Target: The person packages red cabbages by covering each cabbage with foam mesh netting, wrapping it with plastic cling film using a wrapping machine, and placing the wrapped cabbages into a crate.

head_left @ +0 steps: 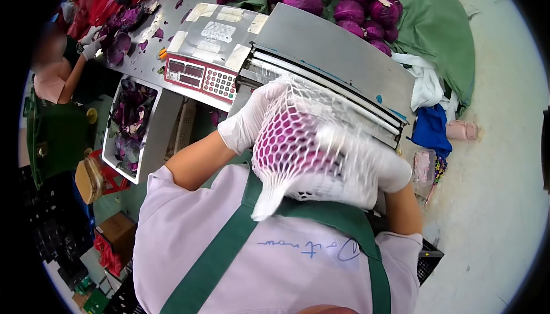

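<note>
A purple cabbage [292, 133] is held close against my chest, inside a white foam net sleeve [286, 159]. One bunched end of the sleeve hangs down over my green apron straps. My left hand [252, 116], in a white glove, is closed at the sleeve's upper left edge, with its fingertips partly behind the mesh. On the other side, my right hand [384, 165], also gloved, is against the sleeve and cabbage. Motion smears its fingers. Just beyond my hands is a metal wrapping machine [344, 39] with long rollers.
A red-framed scale [215, 36] stands left of the machine. Several purple cabbages [349, 10] are piled on green cloth behind it. A white bin [152, 119] holds cabbage leaves. At far left, another person's gloved hand [91, 47] is near loose leaves. Blue cloth [431, 130] lies right.
</note>
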### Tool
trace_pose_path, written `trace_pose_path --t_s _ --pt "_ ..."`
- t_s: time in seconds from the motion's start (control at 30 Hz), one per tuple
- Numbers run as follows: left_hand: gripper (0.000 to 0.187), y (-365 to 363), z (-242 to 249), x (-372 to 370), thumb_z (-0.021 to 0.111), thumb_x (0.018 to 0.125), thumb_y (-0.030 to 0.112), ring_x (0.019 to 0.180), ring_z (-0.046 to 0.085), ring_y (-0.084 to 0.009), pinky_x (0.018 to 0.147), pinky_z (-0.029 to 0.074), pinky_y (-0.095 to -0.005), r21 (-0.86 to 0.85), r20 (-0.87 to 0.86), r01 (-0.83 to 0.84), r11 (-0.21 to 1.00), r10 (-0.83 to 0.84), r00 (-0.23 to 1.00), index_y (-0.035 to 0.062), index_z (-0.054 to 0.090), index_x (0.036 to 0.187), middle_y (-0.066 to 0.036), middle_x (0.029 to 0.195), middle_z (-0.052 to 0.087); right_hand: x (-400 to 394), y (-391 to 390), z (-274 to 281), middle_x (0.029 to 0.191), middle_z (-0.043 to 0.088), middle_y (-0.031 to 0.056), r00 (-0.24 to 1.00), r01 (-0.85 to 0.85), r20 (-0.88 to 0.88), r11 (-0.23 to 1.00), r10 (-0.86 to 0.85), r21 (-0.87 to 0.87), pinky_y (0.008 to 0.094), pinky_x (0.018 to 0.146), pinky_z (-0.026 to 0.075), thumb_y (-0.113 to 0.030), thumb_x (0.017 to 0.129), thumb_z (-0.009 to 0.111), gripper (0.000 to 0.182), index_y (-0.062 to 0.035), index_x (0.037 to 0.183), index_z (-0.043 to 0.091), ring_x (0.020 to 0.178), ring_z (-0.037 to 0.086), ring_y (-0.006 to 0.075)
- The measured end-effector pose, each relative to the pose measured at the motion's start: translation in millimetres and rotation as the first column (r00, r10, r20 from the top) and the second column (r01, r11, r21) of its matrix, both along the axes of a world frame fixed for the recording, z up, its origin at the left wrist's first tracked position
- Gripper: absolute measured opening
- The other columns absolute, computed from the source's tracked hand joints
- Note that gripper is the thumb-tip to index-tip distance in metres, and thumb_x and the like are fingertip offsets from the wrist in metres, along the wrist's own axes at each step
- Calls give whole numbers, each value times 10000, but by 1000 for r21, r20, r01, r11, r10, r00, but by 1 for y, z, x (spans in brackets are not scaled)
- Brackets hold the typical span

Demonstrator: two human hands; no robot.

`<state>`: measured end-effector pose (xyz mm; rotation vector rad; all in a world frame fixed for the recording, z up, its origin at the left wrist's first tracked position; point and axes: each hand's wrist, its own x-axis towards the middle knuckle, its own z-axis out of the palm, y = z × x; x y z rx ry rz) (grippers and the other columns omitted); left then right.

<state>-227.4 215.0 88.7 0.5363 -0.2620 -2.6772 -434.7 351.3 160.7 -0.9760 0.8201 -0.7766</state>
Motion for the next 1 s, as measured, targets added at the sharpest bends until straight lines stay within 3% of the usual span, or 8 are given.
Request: trace_pose_path --t_s 0.1,0.2,0.3,0.43,0.53,0.67,0.77,1.0 --pt "360 0 9 -2 505 905 187 1010 628 -290 950 492 -402 120 -179 85 989 -63 982 -58 565 1161 -200 1128 637 -3 -20 -4 1131 629 138 820 337 443 931 -363 138 341 992 446 -222 897 615 384 34 1180 575 1088 588 198" --pt "418 -1 15 16 497 852 203 999 631 -354 964 480 -447 120 -252 -15 993 45 967 -116 576 1110 -260 1095 634 -9 -1 -83 1088 658 109 827 553 -192 827 -529 105 295 841 528 -262 981 485 361 8 1207 560 907 651 173" --pt "420 10 29 10 540 819 189 960 650 -371 946 494 -460 164 -200 -34 986 67 977 -161 587 1047 -282 1028 649 38 14 -72 1261 575 104 681 339 293 644 -671 686 362 980 462 -415 977 483 499 -50 1318 493 1125 562 198" --pt "368 -17 11 0 551 850 169 929 660 -322 882 519 -404 -98 -305 37 994 -66 950 -122 598 1071 -229 1007 663 51 4 -20 1231 599 105 652 486 86 502 -754 715 391 968 482 -478 985 416 521 -70 1288 530 1093 587 217" --pt "509 -42 32 4 569 849 248 1169 540 -218 924 434 -332 -654 363 -10 757 325 873 28 485 1300 -137 1195 591 24 -2 -32 1207 613 99 602 430 361 671 -712 604 395 953 492 -438 995 379 493 -62 1269 544 1053 607 222" --pt "627 -45 42 -18 562 865 438 1273 450 -205 1030 333 -446 -785 242 -123 607 482 842 73 452 1363 -96 1310 526 -14 -33 -60 1173 634 87 563 575 504 748 -655 330 392 940 498 -388 1002 331 473 -51 1243 558 1008 627 227" --pt "545 -48 44 -84 512 952 389 1211 490 -183 1018 369 -343 -851 230 64 522 261 938 29 467 1359 -89 1298 536 -49 -98 -42 1108 657 73 502 724 228 549 -834 417 368 898 498 -371 999 337 450 -42 1199 570 945 637 219" --pt "547 -102 -23 -157 583 939 410 1024 570 -135 901 447 -256 -783 264 76 617 219 939 -31 535 1261 -78 1122 626 -125 -184 -114 1170 596 94 374 828 -348 479 -860 -292 299 952 403 -354 986 447 463 0 1276 516 1054 547 165"
